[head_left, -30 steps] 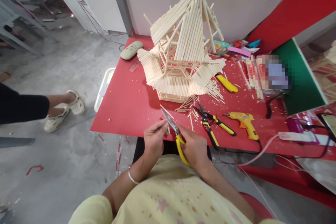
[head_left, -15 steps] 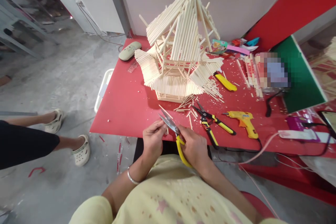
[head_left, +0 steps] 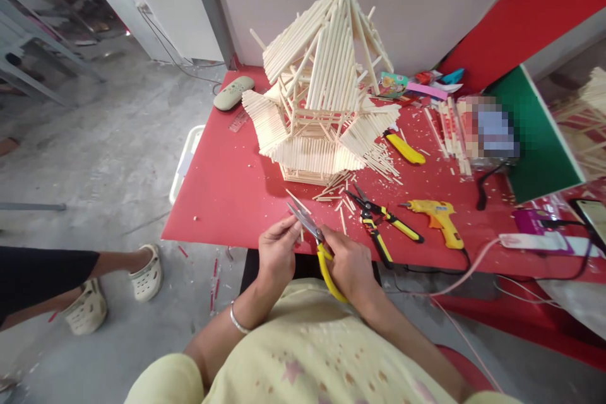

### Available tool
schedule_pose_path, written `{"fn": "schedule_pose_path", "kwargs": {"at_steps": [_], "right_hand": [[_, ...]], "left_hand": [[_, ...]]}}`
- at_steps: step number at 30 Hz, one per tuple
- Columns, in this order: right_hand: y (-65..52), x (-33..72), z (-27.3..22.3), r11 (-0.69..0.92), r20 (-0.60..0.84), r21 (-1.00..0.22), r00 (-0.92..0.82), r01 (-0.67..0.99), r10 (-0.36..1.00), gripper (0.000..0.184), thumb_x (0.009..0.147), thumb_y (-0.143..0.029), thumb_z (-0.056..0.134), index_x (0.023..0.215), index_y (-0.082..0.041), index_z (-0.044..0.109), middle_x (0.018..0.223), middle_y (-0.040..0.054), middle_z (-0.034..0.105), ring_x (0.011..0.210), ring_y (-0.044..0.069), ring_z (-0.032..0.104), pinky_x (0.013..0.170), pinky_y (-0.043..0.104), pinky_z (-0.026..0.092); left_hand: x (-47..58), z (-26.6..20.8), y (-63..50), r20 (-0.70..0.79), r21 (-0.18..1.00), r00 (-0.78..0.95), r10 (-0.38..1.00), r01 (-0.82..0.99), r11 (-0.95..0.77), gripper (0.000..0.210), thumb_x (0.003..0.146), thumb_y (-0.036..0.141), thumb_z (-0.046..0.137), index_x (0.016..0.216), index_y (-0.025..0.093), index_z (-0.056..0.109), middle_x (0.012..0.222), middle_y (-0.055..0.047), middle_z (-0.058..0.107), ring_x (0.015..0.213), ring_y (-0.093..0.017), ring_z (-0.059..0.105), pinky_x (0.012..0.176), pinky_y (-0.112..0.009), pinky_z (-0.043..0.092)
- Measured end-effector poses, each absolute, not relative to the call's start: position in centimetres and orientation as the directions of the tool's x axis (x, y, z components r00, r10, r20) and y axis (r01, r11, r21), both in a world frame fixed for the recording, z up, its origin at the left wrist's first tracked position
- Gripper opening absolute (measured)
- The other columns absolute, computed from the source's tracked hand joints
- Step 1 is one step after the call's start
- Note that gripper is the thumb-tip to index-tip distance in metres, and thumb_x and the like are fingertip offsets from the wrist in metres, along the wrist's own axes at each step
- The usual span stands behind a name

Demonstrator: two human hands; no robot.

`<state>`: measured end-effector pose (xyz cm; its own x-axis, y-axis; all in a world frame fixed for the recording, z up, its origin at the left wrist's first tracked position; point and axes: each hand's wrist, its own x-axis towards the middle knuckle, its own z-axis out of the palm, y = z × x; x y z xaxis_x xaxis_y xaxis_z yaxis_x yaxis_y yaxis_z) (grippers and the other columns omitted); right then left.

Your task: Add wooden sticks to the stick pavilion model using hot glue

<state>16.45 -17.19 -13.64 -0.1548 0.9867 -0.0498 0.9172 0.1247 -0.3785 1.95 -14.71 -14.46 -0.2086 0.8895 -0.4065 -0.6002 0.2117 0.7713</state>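
Scissors (head_left: 322,255) fill a curled right hand (head_left: 350,263) in front of a stick-built pagoda (head_left: 326,76); left hand (head_left: 277,254) presses fingertips together, contents unclear.

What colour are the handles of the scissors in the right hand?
Yellow: the scissors' handles show best in the head view.

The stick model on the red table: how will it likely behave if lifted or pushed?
The stick model is probably light for its size, since gaps show between its thin sticks. Its lower roof may be fragile, because it juts out beyond the base. Pushed high, the model might tip, being tall over that base.
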Motion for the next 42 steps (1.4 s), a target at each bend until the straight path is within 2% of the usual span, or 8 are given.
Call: {"fn": "schedule_pose_path", "kwargs": {"at_steps": [14,19,24,28,31,34,37,42], "right_hand": [[-16.9,15.6,-11.6,0.140,-0.048,-0.261,-0.157,0.955,0.986,0.044,0.089,-0.035,0.051,0.133,-0.028,0.054,0.107,0.0049,0.071,0.093,0.020,0.066,0.069,0.028,0.042],[-16.9,15.8,-12.7,0.119,-0.055,-0.322,-0.143,0.939,0.988,0.041,0.088,-0.031,0.051,0.128,-0.027,0.057,0.106,0.0038,0.073,0.086,0.018,0.067,0.068,0.026,0.041],[-17.4,15.5,-13.4,0.112,-0.054,-0.360,-0.140,0.926,0.989,0.038,0.088,-0.033,0.050,0.125,-0.025,0.061,0.088,0.0017,0.075,0.076,0.017,0.068,0.064,0.026,0.039],[-16.7,15.7,-13.0,0.024,-0.045,-0.205,-0.034,0.978,0.998,0.041,0.091,-0.037,0.050,0.131,-0.029,0.058,0.095,0.0032,0.074,0.073,0.018,0.066,0.062,0.028,0.038],[-15.6,16.0,-13.1,0.071,-0.011,-0.124,-0.073,0.990,0.997,0.051,0.089,-0.042,0.055,0.139,-0.029,0.051,0.099,0.0056,0.071,0.081,0.021,0.065,0.067,0.029,0.041],[-14.6,16.0,-13.0,0.174,0.066,-0.194,-0.164,0.966,0.984,0.052,0.091,-0.036,0.053,0.141,-0.022,0.049,0.107,0.0093,0.069,0.100,0.023,0.062,0.084,0.033,0.045],[-14.2,15.7,-12.1,0.241,0.206,-0.343,-0.177,0.908,0.962,0.039,0.094,-0.031,0.049,0.129,-0.017,0.059,0.117,0.0118,0.066,0.111,0.023,0.057,0.099,0.037,0.041],[-14.6,15.5,-9.7,0.386,0.257,-0.602,-0.287,0.699,0.923,0.021,0.094,-0.034,0.053,0.102,-0.021,0.067,0.096,0.0048,0.071,0.089,0.016,0.063,0.081,0.027,0.046]], "left_hand": [[1.7,-14.4,-14.7,-0.378,0.777,-0.209,0.902,-0.602,0.186,0.022,0.059,0.024,0.087,0.076,0.015,0.078,0.062,-0.001,0.065,0.054,-0.007,0.051,0.053,-0.020,0.041],[2.0,-14.4,-14.9,-0.370,0.760,-0.189,0.909,-0.624,0.180,0.025,0.059,0.025,0.088,0.080,0.015,0.078,0.063,-0.001,0.067,0.053,-0.007,0.051,0.053,-0.021,0.042],[2.1,-14.4,-14.8,-0.401,0.725,-0.155,0.903,-0.656,0.210,0.030,0.064,0.028,0.086,0.090,0.016,0.077,0.072,-0.002,0.071,0.056,-0.008,0.055,0.056,-0.022,0.045],[1.7,-14.5,-14.7,-0.396,0.733,-0.176,0.901,-0.652,0.194,0.030,0.064,0.028,0.086,0.089,0.016,0.075,0.067,0.000,0.068,0.054,-0.007,0.055,0.053,-0.021,0.043],[1.1,-14.4,-14.6,-0.368,0.753,-0.184,0.911,-0.634,0.176,0.030,0.066,0.028,0.085,0.093,0.017,0.075,0.064,0.001,0.065,0.053,-0.008,0.054,0.052,-0.021,0.043],[0.7,-14.1,-14.3,-0.348,0.773,-0.197,0.917,-0.614,0.161,0.030,0.068,0.029,0.084,0.093,0.016,0.074,0.062,0.002,0.063,0.051,-0.007,0.052,0.051,-0.021,0.042],[0.5,-13.2,-13.9,-0.348,0.775,-0.201,0.916,-0.612,0.160,0.028,0.067,0.028,0.085,0.090,0.016,0.074,0.067,0.001,0.065,0.054,-0.007,0.053,0.053,-0.020,0.044],[1.8,-11.3,-13.5,-0.321,0.750,-0.154,0.935,-0.644,0.151,0.025,0.064,0.024,0.086,0.084,0.016,0.074,0.084,-0.002,0.072,0.075,-0.011,0.064,0.074,-0.023,0.051]]}}
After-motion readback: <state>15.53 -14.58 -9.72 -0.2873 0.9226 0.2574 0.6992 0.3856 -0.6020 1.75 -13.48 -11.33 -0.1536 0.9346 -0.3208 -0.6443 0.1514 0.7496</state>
